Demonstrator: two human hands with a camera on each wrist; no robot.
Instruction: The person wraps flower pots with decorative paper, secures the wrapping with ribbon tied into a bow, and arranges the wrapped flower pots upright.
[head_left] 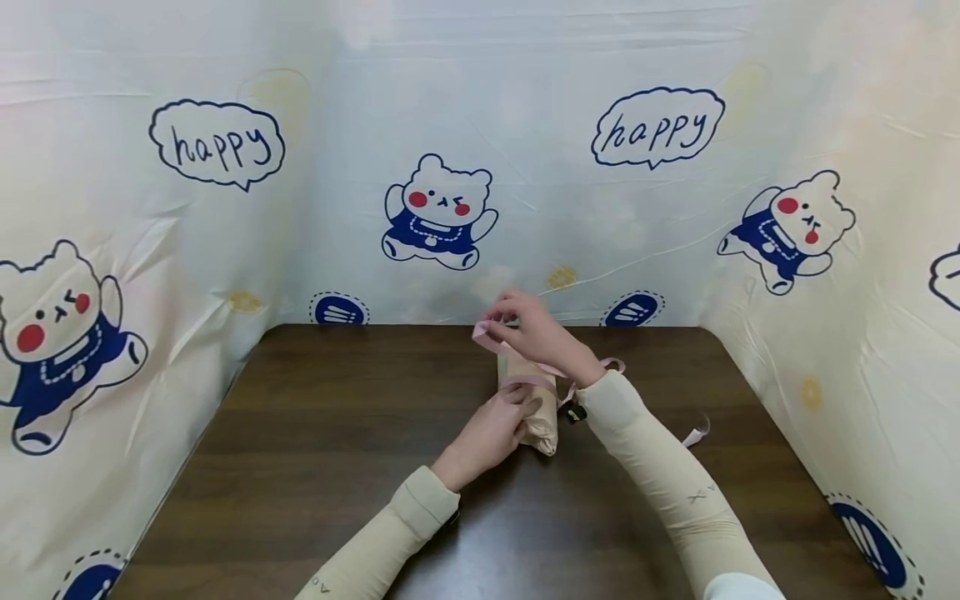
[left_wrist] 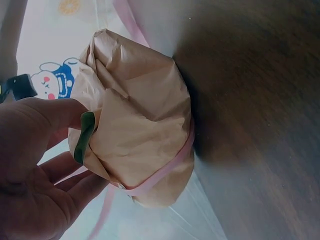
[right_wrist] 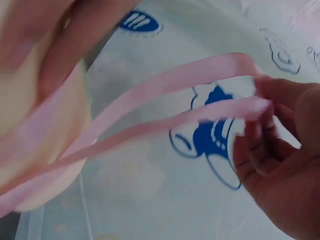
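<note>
A crumpled brown paper package (head_left: 542, 427) lies near the table's far side with pink ribbon (head_left: 528, 381) round it. My left hand (head_left: 483, 429) holds its near left side, thumb on one side and fingers on the other. In the left wrist view, a dark green strip (left_wrist: 85, 137) shows at the paper's folded edge, beside the thumb. Above the package's far end, my right hand (head_left: 534, 329) pinches a loop of the ribbon between thumb and fingers. The right wrist view shows two ribbon strands (right_wrist: 170, 82) running from those fingertips to the package.
More ribbon curls (head_left: 615, 364) to the right, beside a small black object (head_left: 573, 412) at my right wrist. A pale ribbon piece (head_left: 696, 435) lies behind my right forearm. A printed curtain (head_left: 540, 208) encloses the brown table (head_left: 337, 433) at back and sides.
</note>
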